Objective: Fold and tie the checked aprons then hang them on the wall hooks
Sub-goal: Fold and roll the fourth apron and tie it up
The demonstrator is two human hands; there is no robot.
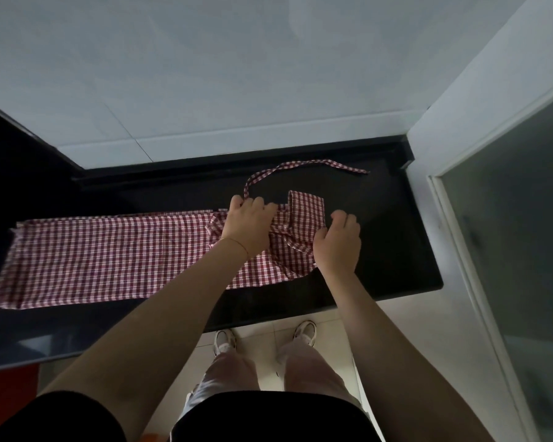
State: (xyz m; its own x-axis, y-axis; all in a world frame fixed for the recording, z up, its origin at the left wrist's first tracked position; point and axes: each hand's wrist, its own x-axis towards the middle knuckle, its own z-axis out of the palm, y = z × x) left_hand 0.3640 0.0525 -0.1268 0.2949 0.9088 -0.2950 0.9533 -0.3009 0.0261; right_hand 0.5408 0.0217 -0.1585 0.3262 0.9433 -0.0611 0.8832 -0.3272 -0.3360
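Note:
A red-and-white checked apron (103, 253) lies folded into a long strip on the black counter (380, 244), running from the left edge to the middle. Its right end is bunched and partly turned up. My left hand (248, 226) presses down on that bunched end, its fingers curled round the base of a checked strap (300, 165) that loops away toward the wall. My right hand (339, 242) pinches the raised fold of cloth at the apron's right edge. No wall hooks are in view.
A white tiled wall (237, 74) rises behind the counter. At the right stands a white frame with a frosted glass door (508, 234). My shoes (305, 333) are on the pale floor tiles below the counter's front edge.

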